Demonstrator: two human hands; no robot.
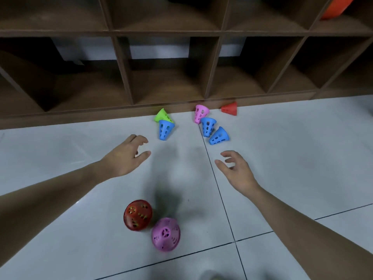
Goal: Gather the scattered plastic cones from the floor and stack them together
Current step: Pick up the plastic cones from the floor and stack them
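Both my hands were empty, fingers loosely curled and spread, hovering over the floor [282,158]. Left hand [126,156] sat just short of the left blue cone [165,129], which lay ahead and slightly right of it, narrow end pointing back at me, rim against the green cone [162,116]. Right hand [236,170] was nearest the tilted blue cone [219,136], ahead and a bit left, axis running diagonally, rim to the right. Middle blue [207,126] and pink [200,113] lay just behind it, red [230,108] by the shelf [121,77]. My call: one cone per hand, left blue for left, tilted blue for right. Two more cones lay near me: red [137,215], pink [166,233].
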